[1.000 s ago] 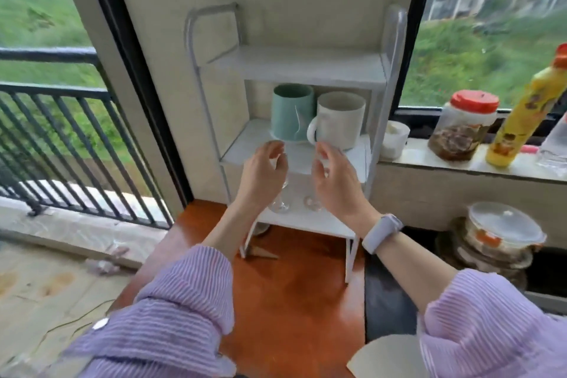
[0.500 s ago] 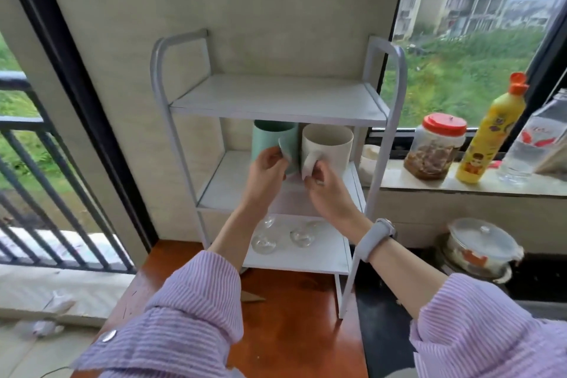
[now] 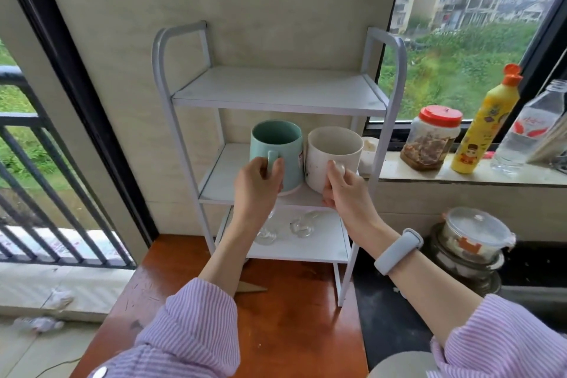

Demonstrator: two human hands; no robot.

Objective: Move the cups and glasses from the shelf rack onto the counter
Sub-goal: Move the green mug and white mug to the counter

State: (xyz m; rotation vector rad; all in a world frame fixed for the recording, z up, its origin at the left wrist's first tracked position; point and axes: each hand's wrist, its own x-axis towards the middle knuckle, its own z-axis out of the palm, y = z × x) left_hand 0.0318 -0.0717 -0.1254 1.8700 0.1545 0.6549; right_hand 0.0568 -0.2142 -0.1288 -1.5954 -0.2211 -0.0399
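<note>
Arms are reaching up to the rack's [image 3: 395, 77] middle shelf; left hand [image 3: 256, 182] is gripping the teal mug's [image 3: 276, 150] handle, poking up between thumb and fingers; right hand [image 3: 345, 190] is pinching the white mug's [image 3: 333, 153] handle.

glasses [image 3: 302, 225] half hidden behind wrists

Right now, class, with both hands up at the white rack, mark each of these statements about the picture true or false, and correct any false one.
1. The left hand grips the handle of the teal mug. True.
2. The white mug stands on the top shelf. False: it is on the middle shelf, right of the teal mug.
3. Clear glasses sit on the bottom shelf. True.
4. The yellow bottle lies on its side on the sill. False: it stands upright.
5. The right hand holds the red-lidded jar. False: it holds the white mug; the jar stands untouched on the sill.
</note>
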